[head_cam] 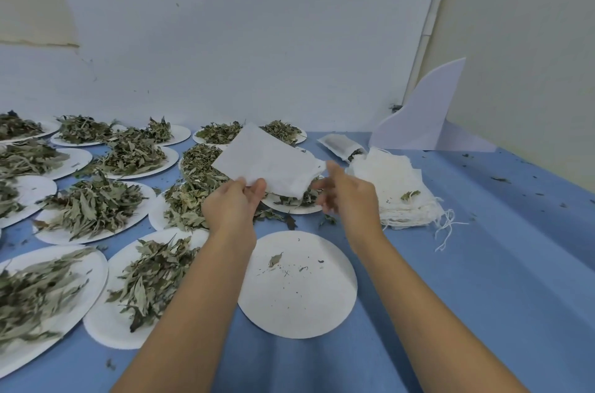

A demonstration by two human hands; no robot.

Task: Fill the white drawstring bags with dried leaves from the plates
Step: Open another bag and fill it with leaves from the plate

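The blue table [483, 264] carries the whole work area. Its left half is covered with white plates [106, 325] heaped with dried leaves [93, 206]. One nearly bare plate [299, 302] lies directly in front of the person, between the two forearms. On the right side sits a stack of empty bags [392, 186], with one filled bag [341, 145] just behind it.

The held bag [267, 161] is up in the air above the middle plates, flat and apparently empty. Its long axis runs left to right and dips slightly toward the right. The right-hand short end looks frayed and is probably the mouth; this is a judgement only.

The left hand [231, 209] pinches the bag's near long edge between thumb and fingers, from below. The right hand [351, 196] is just beside the right-hand short end with fingers loosely spread. These fingers are blurred, so contact with the cloth cannot be confirmed.

The right hand is the nearer one to the presumed mouth. The next move therefore likely calls for it to part that end while the left hand steadies the bag. The leaf supply lies to the left and below.
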